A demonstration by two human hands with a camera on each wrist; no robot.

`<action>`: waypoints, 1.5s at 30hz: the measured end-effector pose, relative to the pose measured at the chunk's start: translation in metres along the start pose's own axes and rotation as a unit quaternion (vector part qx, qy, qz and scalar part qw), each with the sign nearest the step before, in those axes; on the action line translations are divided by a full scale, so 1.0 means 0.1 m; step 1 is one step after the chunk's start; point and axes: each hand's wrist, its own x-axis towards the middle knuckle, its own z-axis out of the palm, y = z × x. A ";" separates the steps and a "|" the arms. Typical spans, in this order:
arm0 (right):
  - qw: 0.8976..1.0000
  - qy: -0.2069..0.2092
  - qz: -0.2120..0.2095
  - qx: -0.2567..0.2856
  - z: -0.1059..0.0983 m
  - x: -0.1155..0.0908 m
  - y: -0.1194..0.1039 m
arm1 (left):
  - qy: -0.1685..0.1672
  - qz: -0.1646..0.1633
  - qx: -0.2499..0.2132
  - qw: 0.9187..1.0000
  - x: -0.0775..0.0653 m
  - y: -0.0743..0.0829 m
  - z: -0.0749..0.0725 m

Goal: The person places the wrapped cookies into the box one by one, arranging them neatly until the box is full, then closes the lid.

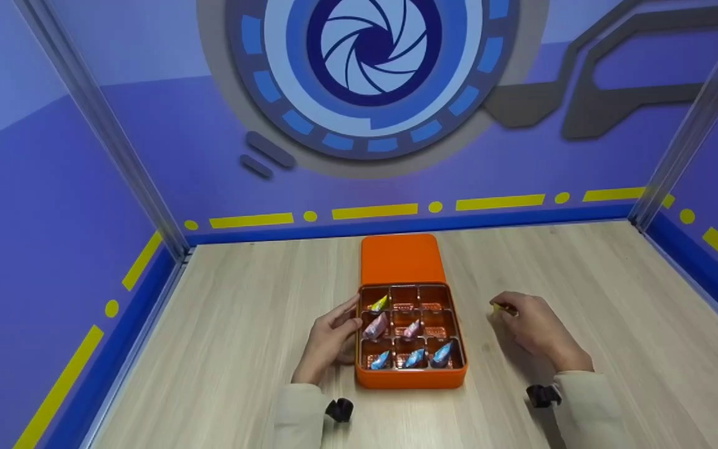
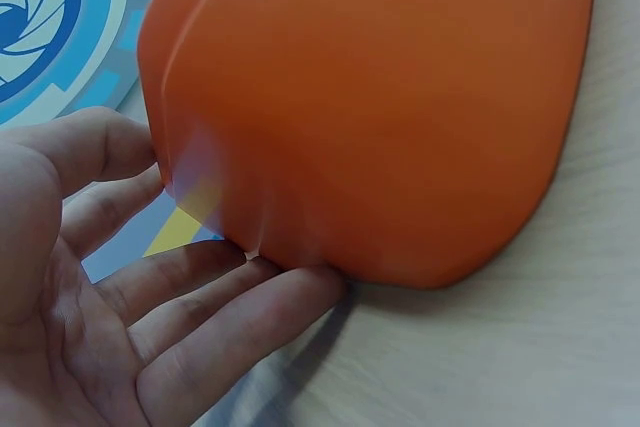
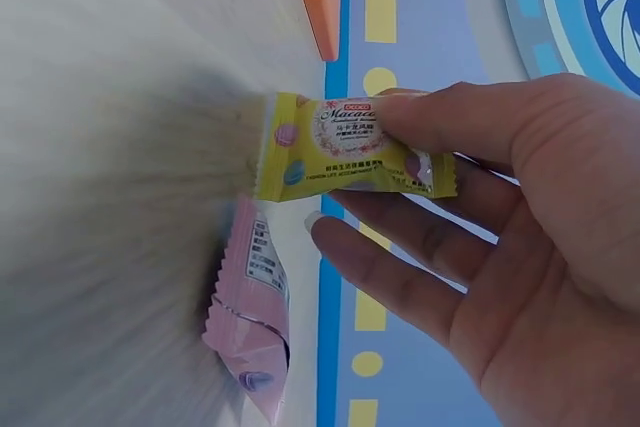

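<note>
An orange box (image 1: 410, 379) with a divided clear insert stands on the table. Three blue-wrapped candies (image 1: 414, 358) lie across its front row. Two pink candies (image 1: 375, 326) occupy the left and middle of the centre row, and a yellow candy (image 1: 379, 304) sits back left. Against the box's left wall rests my left hand (image 1: 328, 343), its fingertips touching the orange side (image 2: 380, 117). To the right of the box, my right hand (image 3: 470, 217) pinches a yellow-wrapped candy (image 3: 340, 145) between thumb and fingers, just above the table.
A pink-wrapped candy (image 3: 252, 317) lies on the table below my right hand; in the head view it cannot be made out. Directly behind the box is an orange lid (image 1: 401, 259). Blue printed panels (image 1: 365, 187) wall in the wooden table (image 1: 259, 299).
</note>
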 end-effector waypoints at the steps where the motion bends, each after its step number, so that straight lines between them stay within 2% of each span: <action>1: 1.000 0.001 0.001 0.003 0.00 0.00 0.00 | 0.001 -0.003 -0.001 1.000 0.00 0.00 0.00; 15: 0.998 0.012 0.029 0.059 0.04 0.01 0.01 | 0.004 -0.003 0.004 1.000 0.01 -0.01 0.00; 27: 0.998 -0.020 0.061 0.016 0.02 0.01 0.03 | 0.002 -0.014 -0.007 1.000 -0.01 -0.01 -0.01; 34: 0.998 -0.021 0.058 0.018 0.03 0.00 0.04 | 0.004 -0.022 -0.013 1.000 0.01 -0.02 -0.01; 45: 0.999 -0.017 0.045 0.018 0.03 0.00 0.05 | 0.001 -0.006 -0.001 1.000 0.01 -0.01 0.00</action>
